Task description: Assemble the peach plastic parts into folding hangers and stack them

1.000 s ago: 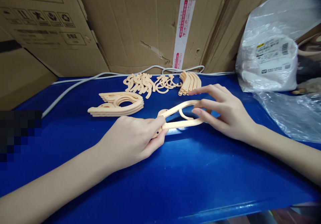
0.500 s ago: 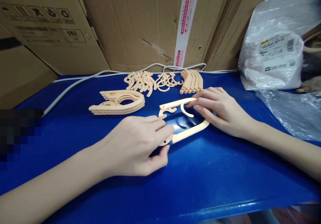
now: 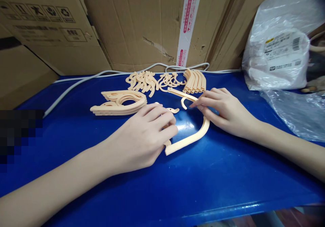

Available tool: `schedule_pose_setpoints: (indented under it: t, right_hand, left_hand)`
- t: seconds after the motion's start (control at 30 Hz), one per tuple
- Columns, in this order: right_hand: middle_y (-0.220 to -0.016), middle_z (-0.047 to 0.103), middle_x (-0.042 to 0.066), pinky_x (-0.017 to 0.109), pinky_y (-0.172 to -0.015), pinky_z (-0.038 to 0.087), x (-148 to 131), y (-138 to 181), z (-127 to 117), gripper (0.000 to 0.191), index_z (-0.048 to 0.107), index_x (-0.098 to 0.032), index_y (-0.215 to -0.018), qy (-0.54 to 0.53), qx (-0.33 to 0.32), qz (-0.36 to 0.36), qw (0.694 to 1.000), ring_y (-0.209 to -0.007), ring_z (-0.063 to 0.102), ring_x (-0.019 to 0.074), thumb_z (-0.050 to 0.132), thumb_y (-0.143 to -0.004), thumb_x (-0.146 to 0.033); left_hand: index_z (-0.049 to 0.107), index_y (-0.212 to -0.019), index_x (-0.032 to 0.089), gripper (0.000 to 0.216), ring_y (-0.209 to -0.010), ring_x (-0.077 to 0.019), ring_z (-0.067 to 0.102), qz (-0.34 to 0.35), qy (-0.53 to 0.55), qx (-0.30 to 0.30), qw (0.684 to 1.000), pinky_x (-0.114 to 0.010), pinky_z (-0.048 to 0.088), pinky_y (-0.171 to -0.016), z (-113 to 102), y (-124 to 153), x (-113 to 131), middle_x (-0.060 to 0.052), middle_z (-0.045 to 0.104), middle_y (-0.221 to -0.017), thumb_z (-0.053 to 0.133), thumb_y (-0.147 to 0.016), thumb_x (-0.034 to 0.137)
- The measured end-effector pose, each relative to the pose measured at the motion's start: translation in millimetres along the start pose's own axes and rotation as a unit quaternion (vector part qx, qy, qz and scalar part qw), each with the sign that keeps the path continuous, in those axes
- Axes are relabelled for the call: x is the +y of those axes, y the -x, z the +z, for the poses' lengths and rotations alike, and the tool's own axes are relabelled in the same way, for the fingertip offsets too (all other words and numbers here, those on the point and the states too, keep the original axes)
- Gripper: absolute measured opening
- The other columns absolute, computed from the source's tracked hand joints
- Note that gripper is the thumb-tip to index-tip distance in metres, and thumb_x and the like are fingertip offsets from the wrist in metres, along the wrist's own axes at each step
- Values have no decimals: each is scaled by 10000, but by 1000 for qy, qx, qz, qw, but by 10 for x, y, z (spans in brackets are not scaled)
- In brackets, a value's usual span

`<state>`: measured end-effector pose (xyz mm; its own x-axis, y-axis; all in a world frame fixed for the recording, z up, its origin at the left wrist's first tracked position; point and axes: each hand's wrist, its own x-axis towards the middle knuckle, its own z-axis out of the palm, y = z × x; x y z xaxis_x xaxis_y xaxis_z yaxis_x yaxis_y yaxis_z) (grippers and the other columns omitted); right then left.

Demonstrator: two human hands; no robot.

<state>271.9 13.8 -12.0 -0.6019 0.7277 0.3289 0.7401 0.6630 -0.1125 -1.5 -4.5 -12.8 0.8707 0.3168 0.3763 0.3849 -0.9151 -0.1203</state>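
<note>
My right hand pinches a beige plastic folding hanger at its bend, the thumb and fingertips closed on it. One hanger arm points toward me on the left and the other reaches back. Between them curls the hanger's hook. My left hand is closed beside the free ends of the arms, its fingers round a wavy beige hanger piece, mostly hidden under them. Behind my left hand lies a stack of folded hangers.
Along the back of the blue table lie wavy pieces, loose hooks and a row of curved arms. A white cable runs before the cardboard boxes. Plastic bags stand at right.
The two hanger arms have spread wider apart, the near one swinging toward me and the far one away. The hook has turned left. My left fingers have shifted back over the wavy piece.
</note>
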Motion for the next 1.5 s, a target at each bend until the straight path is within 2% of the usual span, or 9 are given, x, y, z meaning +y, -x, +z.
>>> schedule_pose_setpoints:
  t: [0.13, 0.37, 0.63, 0.73, 0.93, 1.13, 1.3, 1.4, 1.5]
  right_hand:
    - [-957, 698, 77, 392, -801, 368, 20, 14, 19, 274, 697, -213, -1064, 11, 12, 17, 1000, -890, 588, 238, 439, -973, -235]
    - [-923, 698, 73, 394, -808, 370, 42, 29, 38, 275, 709, -219, -1054, 17, 15, 40, 999, -869, 595, 236, 449, -970, -253]
    - [-932, 717, 66, 389, -811, 365, 27, 28, 40, 259, 703, -221, -1044, 19, 19, 48, 998, -863, 613, 234, 461, -975, -279]
    - [-935, 721, 69, 390, -820, 365, 22, 27, 43, 261, 701, -217, -1040, 20, 21, 52, 998, -869, 618, 237, 464, -984, -310]
    - [-904, 719, 53, 375, -806, 358, 18, 29, 42, 233, 705, -220, -1037, 35, 23, 53, 998, -845, 616, 227, 503, -978, -318]
    - [-877, 715, 40, 374, -798, 362, -8, 32, 39, 199, 701, -213, -1012, 45, 36, 45, 997, -822, 616, 225, 530, -967, -303]
    - [-870, 709, 44, 381, -806, 368, -11, 40, 47, 203, 692, -207, -1033, 46, 37, 42, 997, -839, 624, 238, 531, -968, -314]
    - [-873, 707, 45, 382, -812, 373, -6, 43, 56, 217, 685, -201, -1063, 47, 35, 41, 997, -859, 633, 246, 533, -971, -327]
    - [-886, 710, 49, 383, -818, 381, -6, 44, 66, 229, 680, -189, -1079, 48, 35, 40, 997, -860, 639, 247, 543, -970, -337]
  left_hand:
    - [653, -928, 161, 281, -1109, -264, 558, -15, -14, 4, 1000, -412, 458, -936, 0, -15, -14, -108, 666, -1170, 426, -877, 3]
    - [691, -1017, 163, 371, -1017, -254, 613, -26, 10, -12, 1000, -396, 503, -796, 22, -17, -33, -137, 619, -1248, 347, -959, 37]
    - [667, -1127, 214, 394, -1038, -227, 607, -62, 68, -19, 996, -368, 504, -822, 42, 27, -21, -99, 547, -1379, 354, -961, 41]
    - [656, -1162, 213, 429, -1020, -237, 610, -65, 60, -27, 996, -382, 499, -826, 28, 24, -21, -103, 569, -1360, 345, -946, 10]
    - [634, -1174, 185, 508, -996, -224, 586, -56, 77, -42, 995, -364, 480, -835, 28, 13, -27, -70, 630, -1171, 317, -886, -88]
    - [652, -1144, 184, 534, -991, -227, 570, -33, 76, -45, 996, -369, 459, -855, 21, -9, -21, -57, 647, -1136, 340, -832, -119]
    - [658, -1112, 162, 326, -996, -250, 569, -32, 93, -35, 994, -395, 445, -851, 5, -11, 5, -84, 648, -1134, 395, -944, 68]
    - [667, -1038, 169, 211, -960, -232, 582, -39, 107, -39, 993, -374, 443, -836, 6, -22, 16, -69, 663, -1081, 463, -997, 204]
    - [661, -999, 167, 168, -948, -215, 590, -33, 101, -35, 994, -345, 440, -846, 14, -32, 19, -57, 677, -1051, 521, -1004, 258]
